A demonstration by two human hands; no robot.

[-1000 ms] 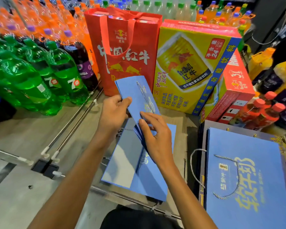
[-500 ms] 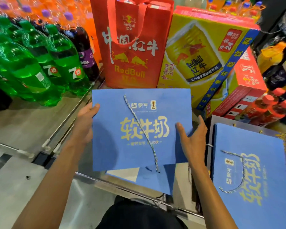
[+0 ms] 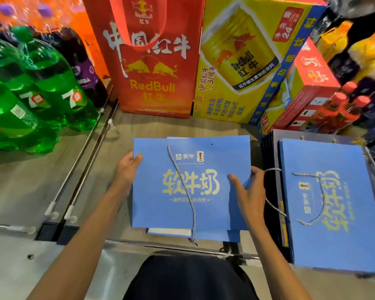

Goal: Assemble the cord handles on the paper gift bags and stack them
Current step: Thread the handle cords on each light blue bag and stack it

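1. Far left: green bottles (image 3: 37, 89), well apart from your work.
2. Your left hand (image 3: 128, 169): thumb over the front, fingers behind, gripping the left edge of the blue gift bag (image 3: 204, 213).
3. That bag: folded flat, held in front of you over a second blue bag (image 3: 217, 236) on the surface (image 3: 171, 126). It looks like thin card: light, stiff while flat, quick to crease. Keep your hold at the edges.
4. Cord (image 3: 190, 202): soft and twisted, fixed near the top left and trailing diagonally past the bottom edge. The punched hole (image 3: 211, 144) at top right looks empty. Take the cord near its loose end.
5. Your right hand (image 3: 247, 195): thumb on the front, pinching the bag's right edge.
6. Far right: stack of finished bags (image 3: 333, 245), cord fitted on the top one.
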